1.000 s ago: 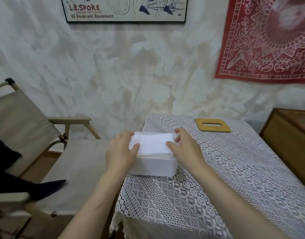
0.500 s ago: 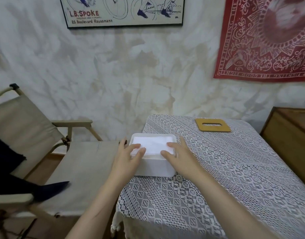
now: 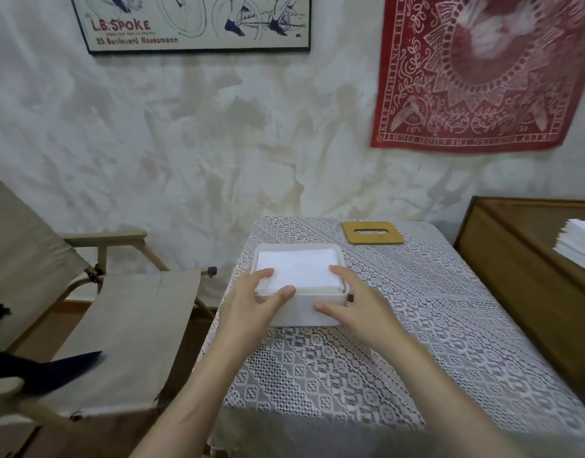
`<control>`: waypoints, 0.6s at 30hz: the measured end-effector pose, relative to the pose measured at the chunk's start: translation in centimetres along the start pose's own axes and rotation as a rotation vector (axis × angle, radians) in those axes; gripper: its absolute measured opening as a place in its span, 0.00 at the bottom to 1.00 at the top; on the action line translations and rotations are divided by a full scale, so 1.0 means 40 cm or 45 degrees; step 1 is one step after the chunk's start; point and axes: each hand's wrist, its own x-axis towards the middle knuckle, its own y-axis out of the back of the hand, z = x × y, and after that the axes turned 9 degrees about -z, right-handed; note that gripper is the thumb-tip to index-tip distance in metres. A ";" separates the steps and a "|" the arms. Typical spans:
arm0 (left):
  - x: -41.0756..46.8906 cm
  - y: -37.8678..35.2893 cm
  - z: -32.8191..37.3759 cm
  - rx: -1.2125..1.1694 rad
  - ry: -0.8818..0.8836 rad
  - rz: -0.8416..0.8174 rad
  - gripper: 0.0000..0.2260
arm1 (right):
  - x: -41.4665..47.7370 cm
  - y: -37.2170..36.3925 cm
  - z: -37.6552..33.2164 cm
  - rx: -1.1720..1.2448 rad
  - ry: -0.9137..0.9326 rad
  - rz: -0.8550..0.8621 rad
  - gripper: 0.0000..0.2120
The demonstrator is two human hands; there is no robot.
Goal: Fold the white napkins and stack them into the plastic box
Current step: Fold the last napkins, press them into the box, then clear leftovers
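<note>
The task looked well along but probably not finished. One white plastic box (image 3: 302,313) stood at the centre of the frame, near the left edge of the lace-covered bench (image 3: 443,332). A single stack of folded white napkins (image 3: 297,271) lay inside it, filling it about level with the rim; the sheets were too thin to count. The left hand (image 3: 251,304) rested at the box's near left corner, its fingers (image 3: 265,274) relaxed and lying on the top napkin with the thumb over the front rim. The right hand (image 3: 355,304) lay open at the near right corner, one finger reaching the rim and the thumb against the front wall. Neither hand grasped anything. At the right edge of the frame one more pile of white napkins (image 3: 580,247) sat on a wooden cabinet (image 3: 515,259), well apart from the box, so more folding and stacking likely remained. One wooden slotted lid (image 3: 372,239) lay at the far side of the bench, not on the box. Also visible were one canvas chair (image 3: 125,328) at the left, and one poster (image 3: 198,24) and one red cloth (image 3: 482,71) on the wall.
</note>
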 end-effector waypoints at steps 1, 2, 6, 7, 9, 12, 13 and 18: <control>-0.004 -0.023 0.016 0.044 0.009 -0.006 0.28 | -0.016 0.018 0.016 0.002 -0.015 0.011 0.37; -0.011 -0.046 0.033 0.073 0.013 -0.023 0.28 | -0.033 0.035 0.035 0.016 -0.035 0.021 0.36; -0.033 -0.134 0.075 0.058 -0.020 -0.100 0.30 | -0.098 0.091 0.096 0.009 -0.095 0.068 0.35; -0.038 -0.152 0.080 0.059 -0.025 -0.111 0.31 | -0.109 0.101 0.111 0.009 -0.106 0.076 0.34; -0.047 -0.180 0.091 0.087 -0.028 -0.111 0.37 | -0.123 0.117 0.138 0.012 -0.116 0.086 0.34; -0.051 -0.195 0.103 0.128 -0.006 -0.132 0.39 | -0.132 0.123 0.158 0.004 -0.093 0.060 0.34; -0.052 -0.193 0.109 0.132 -0.002 -0.140 0.38 | -0.133 0.125 0.163 0.024 -0.077 0.045 0.34; -0.053 -0.189 0.186 0.342 -0.113 -0.029 0.27 | -0.153 0.191 0.179 0.135 -0.034 0.036 0.31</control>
